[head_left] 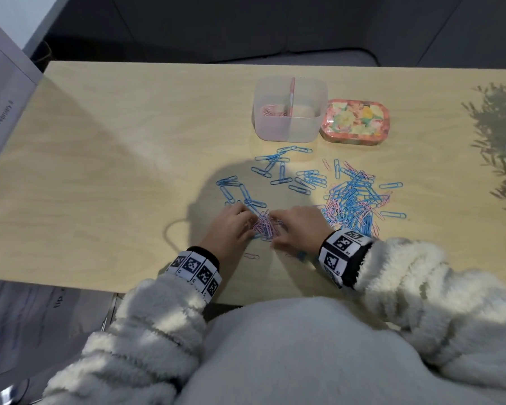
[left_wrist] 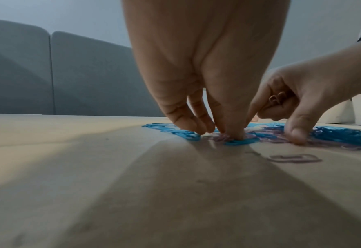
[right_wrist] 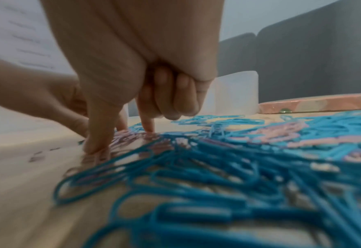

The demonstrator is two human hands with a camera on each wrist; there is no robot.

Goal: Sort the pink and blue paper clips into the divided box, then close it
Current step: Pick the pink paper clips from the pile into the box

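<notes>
A small heap of pink paper clips (head_left: 265, 225) lies near the table's front edge between my two hands. My left hand (head_left: 235, 226) stands on its fingertips (left_wrist: 196, 129) at the heap's left side, thumb pressing a blue clip (left_wrist: 239, 142). My right hand (head_left: 294, 226) touches the heap with thumb and index finger, while its curled fingers hold a pink clip (left_wrist: 277, 99). A big mixed pile (head_left: 352, 200) lies to the right. The clear divided box (head_left: 289, 133) stands open at the back, with pink clips in its left compartment. The floral lid (head_left: 354, 122) lies beside it.
Loose blue clips (head_left: 281, 171) are spread between the hands and the box. A single pink clip (head_left: 251, 256) lies near the front edge. Papers (head_left: 3, 106) overlap the table's left end. A plant's shadow falls at the far right.
</notes>
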